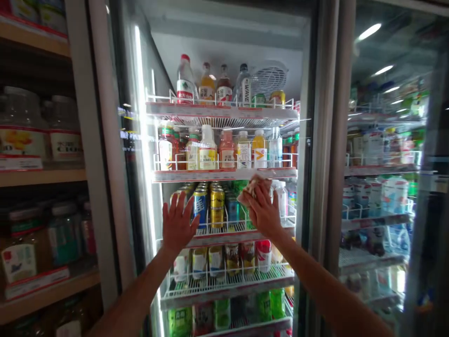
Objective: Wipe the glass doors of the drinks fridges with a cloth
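Observation:
My right hand [264, 210] presses a crumpled, pale patterned cloth [257, 187], its outline blurred, in front of the middle shelves of a lit drinks fridge. My left hand [177, 222] is raised with its fingers spread and holds nothing. Both palms face the fridge, seemingly at its glass door; whether the left one touches the glass I cannot tell. Behind the hands stand a gold can [217, 206], a blue can [200, 206] and several bottles. Just above the cloth runs a white shelf edge [224, 175].
A metal door frame [328, 140] divides this fridge from another glass-fronted one on the right, which reflects ceiling lights. To the left, wooden shelves [42, 178] carry jars and bottles. A bright light strip [143, 117] runs down the fridge's left side.

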Demonstrator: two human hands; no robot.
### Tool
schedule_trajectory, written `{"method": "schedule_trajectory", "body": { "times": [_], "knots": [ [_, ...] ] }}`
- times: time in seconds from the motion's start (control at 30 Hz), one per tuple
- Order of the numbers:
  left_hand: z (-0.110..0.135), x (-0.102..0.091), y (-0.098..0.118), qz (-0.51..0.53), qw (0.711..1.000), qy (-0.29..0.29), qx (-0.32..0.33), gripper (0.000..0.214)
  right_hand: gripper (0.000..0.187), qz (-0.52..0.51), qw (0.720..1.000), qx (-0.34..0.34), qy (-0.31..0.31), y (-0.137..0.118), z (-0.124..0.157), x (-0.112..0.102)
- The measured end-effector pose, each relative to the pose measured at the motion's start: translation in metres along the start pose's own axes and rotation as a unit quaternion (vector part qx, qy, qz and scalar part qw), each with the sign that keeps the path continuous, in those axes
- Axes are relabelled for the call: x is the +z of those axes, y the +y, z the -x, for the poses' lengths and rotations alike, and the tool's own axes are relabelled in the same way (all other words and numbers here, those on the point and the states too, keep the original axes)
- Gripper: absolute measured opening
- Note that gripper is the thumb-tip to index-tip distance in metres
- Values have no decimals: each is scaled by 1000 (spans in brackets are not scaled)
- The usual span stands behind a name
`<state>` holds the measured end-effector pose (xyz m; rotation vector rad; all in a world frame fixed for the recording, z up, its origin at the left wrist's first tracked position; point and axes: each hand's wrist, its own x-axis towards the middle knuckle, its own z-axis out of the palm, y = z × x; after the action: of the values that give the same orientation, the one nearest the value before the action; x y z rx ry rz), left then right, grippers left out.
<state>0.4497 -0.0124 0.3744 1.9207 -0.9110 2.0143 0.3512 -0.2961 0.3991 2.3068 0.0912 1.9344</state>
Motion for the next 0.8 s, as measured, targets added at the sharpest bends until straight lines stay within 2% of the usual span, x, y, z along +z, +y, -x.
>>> {"method": "schedule_trajectory", "body": {
  "times": [0.03,0.07,0.13,0.2,0.23,0.3,0.37,0.4,0.47,0.53,0.57,0.6,0.63,0.7,0.73,0.8],
  "knots": [
    [0,0,0,0,1000,-2,-1,66,43,-7,1000,-21,-6,3,1,-3],
    [1,0,1,0,1000,-7,-3,65,43,-7,1000,4,11,10,0,-6],
    [2,-1,1,3,1000,-19,-9,63,46,4,990,128,64,30,-6,-10],
    [3,-1,2,11,999,-35,-20,61,49,1,976,202,76,44,-12,-10],
    [4,-1,2,16,998,-51,-29,60,50,-3,979,193,70,45,-14,-9],
    [4,-1,2,22,995,-78,-50,60,50,-25,994,102,4,40,-13,-7],
    [5,0,1,23,994,-91,-55,61,50,-50,996,8,-69,34,-12,-9],
    [5,0,1,21,994,-93,-53,61,49,-53,995,-4,-83,35,-13,-11],
    [5,1,1,18,994,-93,-49,61,50,-41,997,52,-48,40,-16,-14],
    [5,0,1,15,995,-85,-47,61,52,-24,991,128,26,46,-20,-16],
    [5,-1,1,13,996,-76,-45,61,52,-23,990,131,55,46,-20,-16],
    [5,-2,1,9,997,-67,-41,61,51,-27,991,115,69,45,-20,-15],
    [5,-3,1,2,998,-56,-35,61,48,-31,994,61,81,42,-19,-13],
    [5,-4,2,-19,999,-42,-17,61,44,-40,996,-79,17,40,-20,-8],
    [5,-4,2,-28,999,-36,-13,62,44,-33,995,-98,8,42,-22,-5],
    [5,-4,0,-44,998,-31,-7,65,45,-6,996,-10,84,50,-32,0]
  ]
}}
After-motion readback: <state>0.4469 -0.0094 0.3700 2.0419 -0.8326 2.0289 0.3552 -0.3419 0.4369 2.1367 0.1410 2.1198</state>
